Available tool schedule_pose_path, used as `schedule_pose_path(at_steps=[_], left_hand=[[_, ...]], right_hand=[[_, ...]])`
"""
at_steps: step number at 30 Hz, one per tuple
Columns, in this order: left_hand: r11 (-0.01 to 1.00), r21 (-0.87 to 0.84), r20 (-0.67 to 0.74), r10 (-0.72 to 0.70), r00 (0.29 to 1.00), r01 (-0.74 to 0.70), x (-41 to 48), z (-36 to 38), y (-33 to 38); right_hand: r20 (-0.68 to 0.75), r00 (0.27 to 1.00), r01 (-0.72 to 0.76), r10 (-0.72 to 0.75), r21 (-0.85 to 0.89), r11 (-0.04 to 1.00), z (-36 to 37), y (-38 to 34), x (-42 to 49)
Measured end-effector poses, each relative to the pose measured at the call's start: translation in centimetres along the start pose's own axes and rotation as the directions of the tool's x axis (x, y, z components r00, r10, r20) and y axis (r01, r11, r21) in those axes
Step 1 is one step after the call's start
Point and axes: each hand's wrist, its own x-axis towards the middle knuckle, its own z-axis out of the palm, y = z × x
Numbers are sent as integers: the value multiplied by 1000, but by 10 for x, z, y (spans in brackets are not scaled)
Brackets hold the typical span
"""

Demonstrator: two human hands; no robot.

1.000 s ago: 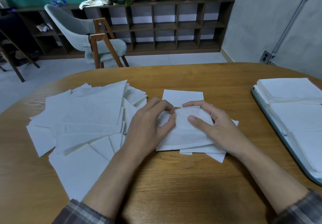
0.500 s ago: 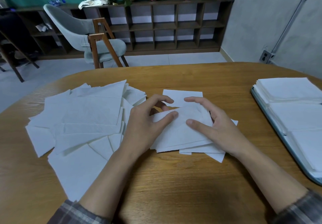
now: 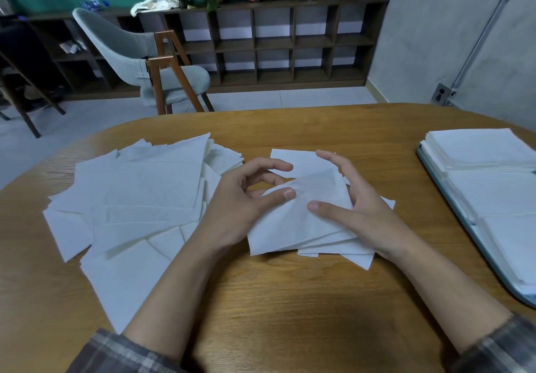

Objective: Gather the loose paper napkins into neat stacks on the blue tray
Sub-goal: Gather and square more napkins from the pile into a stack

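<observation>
L hand (image 3: 237,201): gripped small napkin bundle (image 3: 293,221), surface centre.
R hand (image 3: 362,210): clasped same bundle.
Loose napkins (image 3: 139,198): surface's left edge.
Blue tray (image 3: 464,227): right edge, w/ stacks (image 3: 487,152).

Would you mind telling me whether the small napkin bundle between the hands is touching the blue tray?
Apart. The head view shows bare wooden table between the napkin bundle and the blue tray at the right edge.

Two bare forearms, left hand (image 3: 237,201) and right hand (image 3: 367,213). Grey plaid sleeves (image 3: 121,353) are pushed up, at 7 and 5 o'clock.
</observation>
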Motion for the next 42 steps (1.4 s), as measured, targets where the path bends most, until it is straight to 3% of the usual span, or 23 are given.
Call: schedule_pose_path(at_steps=[5,16,21,23,25,28,31,34,36,38,40,42], left_hand=[[990,137,-27,18,999,-14,0,5,-5],[984,160,-30,82,996,-77,0,7,-7],[945,307,-217,183,959,-111,0,11,-13],[967,251,-232,97,968,-37,-1,11,-7],[995,73,-137,-57,989,68,-2,11,1],[994,3,-62,-109,992,109,-5,14,3],[988,144,-143,-36,989,56,-3,13,-5],[986,168,-140,36,990,-12,-2,12,-13],[987,152,-112,73,991,-56,-2,16,-17],[949,296,-127,148,981,-105,-3,21,-21],[820,532,-96,307,947,-212,-4,26,-24],[736,590,52,377,925,-333,-7,27,-25]], right_hand=[[32,999,11,-11,-19,1000,0,1,0],[44,998,53,-51,-62,997,3,1,-1],[-21,993,113,-114,-52,992,2,0,1],[-61,993,110,-102,147,983,-2,-2,0],[-85,994,91,-69,302,949,-5,-5,-1],[-129,990,82,-64,140,987,-5,-2,1],[-8,999,37,-36,185,982,-12,-2,1],[59,997,39,-53,214,976,-16,-6,2],[-14,998,61,-60,112,992,-17,-2,3],[-104,993,62,-61,14,998,-17,2,5],[-194,979,52,-60,-43,998,-19,4,7],[-265,961,55,-76,-85,995,-22,5,8]])
